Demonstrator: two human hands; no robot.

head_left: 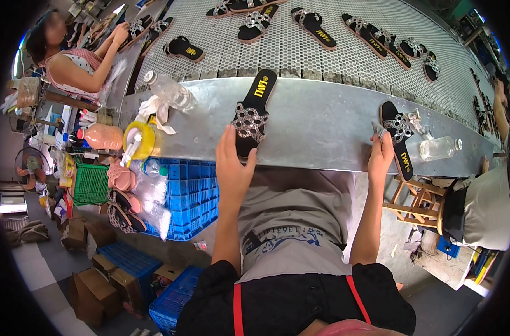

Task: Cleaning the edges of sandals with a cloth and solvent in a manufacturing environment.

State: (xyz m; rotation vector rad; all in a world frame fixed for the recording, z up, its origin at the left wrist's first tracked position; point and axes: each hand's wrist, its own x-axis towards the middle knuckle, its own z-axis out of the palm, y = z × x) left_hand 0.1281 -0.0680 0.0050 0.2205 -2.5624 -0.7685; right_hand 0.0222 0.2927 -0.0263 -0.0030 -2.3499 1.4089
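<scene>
Near the middle of the frame, the left hand [232, 162] lay flat with fingers spread over the heel end of a black flat sandal with a studded silver strap [253, 115], resting on the grey sheet-metal ledge [316, 120]. At centre right, the right hand [381, 154] touched a second black studded sandal [399, 137]; its fingers were curled, though whether they gripped I could not tell. A clear plastic bottle [438, 148] lay just beside it. More sandals sat on the perforated belt [300, 47] above.
</scene>
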